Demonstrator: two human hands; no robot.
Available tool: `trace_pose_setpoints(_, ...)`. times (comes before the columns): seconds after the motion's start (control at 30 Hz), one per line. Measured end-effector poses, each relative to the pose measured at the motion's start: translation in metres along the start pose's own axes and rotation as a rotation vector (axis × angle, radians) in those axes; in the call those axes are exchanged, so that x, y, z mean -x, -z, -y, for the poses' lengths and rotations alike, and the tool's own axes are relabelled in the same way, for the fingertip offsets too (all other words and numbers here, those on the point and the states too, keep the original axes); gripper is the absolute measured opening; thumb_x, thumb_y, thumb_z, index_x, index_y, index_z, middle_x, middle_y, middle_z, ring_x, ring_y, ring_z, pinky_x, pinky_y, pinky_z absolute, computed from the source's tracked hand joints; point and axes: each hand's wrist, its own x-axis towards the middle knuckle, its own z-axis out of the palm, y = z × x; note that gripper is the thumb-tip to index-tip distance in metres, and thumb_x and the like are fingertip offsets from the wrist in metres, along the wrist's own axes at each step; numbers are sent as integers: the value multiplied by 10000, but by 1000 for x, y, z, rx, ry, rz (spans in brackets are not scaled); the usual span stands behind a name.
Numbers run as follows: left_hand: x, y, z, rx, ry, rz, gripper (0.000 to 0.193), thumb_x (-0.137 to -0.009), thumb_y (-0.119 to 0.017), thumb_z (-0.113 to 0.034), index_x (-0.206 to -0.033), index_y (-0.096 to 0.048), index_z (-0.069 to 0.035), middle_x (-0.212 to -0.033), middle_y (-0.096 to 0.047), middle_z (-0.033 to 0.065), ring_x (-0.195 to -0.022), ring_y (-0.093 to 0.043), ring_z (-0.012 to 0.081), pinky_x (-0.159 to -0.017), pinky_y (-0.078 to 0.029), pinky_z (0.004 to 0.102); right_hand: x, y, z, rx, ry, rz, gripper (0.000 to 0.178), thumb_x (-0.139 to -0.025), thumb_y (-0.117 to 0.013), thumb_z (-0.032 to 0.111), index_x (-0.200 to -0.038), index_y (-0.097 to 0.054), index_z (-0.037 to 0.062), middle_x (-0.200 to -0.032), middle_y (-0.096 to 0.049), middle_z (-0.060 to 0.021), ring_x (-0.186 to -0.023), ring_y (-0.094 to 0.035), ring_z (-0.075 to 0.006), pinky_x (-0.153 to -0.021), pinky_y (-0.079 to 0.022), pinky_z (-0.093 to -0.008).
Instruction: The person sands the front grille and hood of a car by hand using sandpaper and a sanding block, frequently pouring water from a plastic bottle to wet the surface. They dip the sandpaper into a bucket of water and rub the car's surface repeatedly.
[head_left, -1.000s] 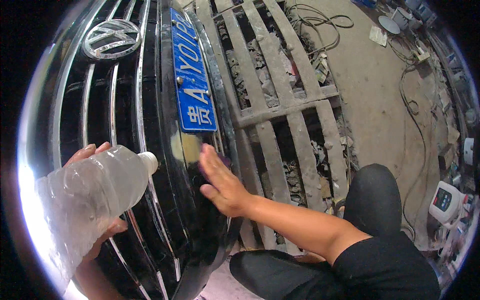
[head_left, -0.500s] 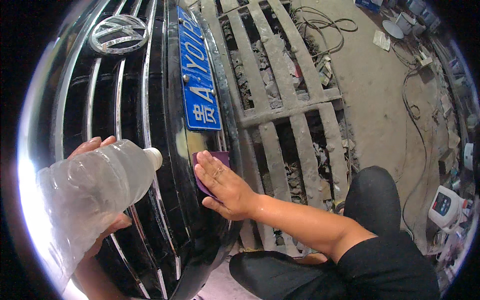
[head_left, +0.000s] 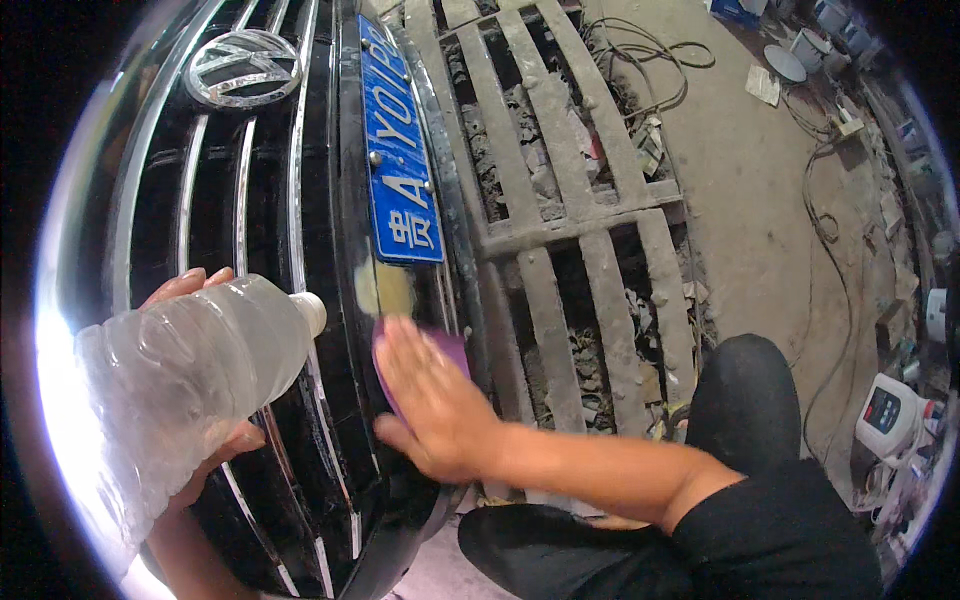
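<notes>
Water fills the clear bottle (head_left: 190,390) gripped by left hand (head_left: 200,300); right hand (head_left: 435,400), fingers flat, presses purple pad (head_left: 450,350).

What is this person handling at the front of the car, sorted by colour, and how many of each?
Clear: 1, the plastic bottle in the left hand
Purple: 1, the pad under the right hand
Blue: 1, the plate
Total: 3
</notes>
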Motion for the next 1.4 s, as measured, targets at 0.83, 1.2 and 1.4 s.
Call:
trace_pose_setpoints(0.83,-7,-6,1,82,-47,41,1124,-552,-918,-475,-1421,-360,-30,-1409,-476,182,-1281,-484,292,-1062,-420,463,-67,35,-32,362,39,134,745,-931,-520,429,-1428,-317,-88,-1538,-225,-280,-1446,-206,-405,-1173,-177,-489)
trace_pose_setpoints(1.2,-8,-7,4,89,-88,-19,1109,-552,-924,-440,-1418,-369,-24,-1400,-487,171,-1280,-485,287,-1065,-415,453,-85,54,-49,429,189,235,733,-946,-497,436,-1409,-339,-111,-1520,-255,-295,-1445,-219,-392,-1181,-178,-468)
trace_pose_setpoints(1.4,0,3,10,59,-86,-18,1065,-573,-922,-377,-1415,-374,-23,-1397,-489,166,-1277,-487,290,-1067,-413,452,-61,43,-30,463,258,295,759,-921,-516,468,-1380,-382,-122,-1502,-268,-319,-1436,-233,-409,-1182,-171,-474)
